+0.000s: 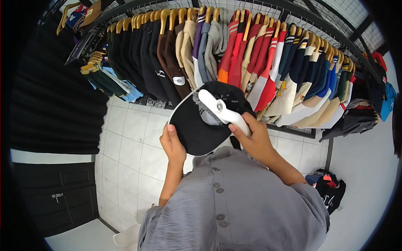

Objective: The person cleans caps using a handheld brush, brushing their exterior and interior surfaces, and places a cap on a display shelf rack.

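A black cap (193,133) is held up in front of my body, its brim edged by a thin pale line. My left hand (173,144) grips the brim's left edge, with the thumb on top. My right hand (256,138) is wrapped round the curved handle of a white handheld garment steamer (210,103) with a round pivot. The steamer's long head lies over the cap's crown and hides part of it; I cannot tell whether they touch. Greyish material shows beside the head, and small light lettering is visible on the cap.
A long rack of jackets (255,62) on wooden hangers curves ahead. More caps (79,16) sit at the upper left, above a black curtain (54,92). A black door (69,192) stands at lower left. At right, a blue basket (312,180) with clothes rests on the tiled floor (127,154).
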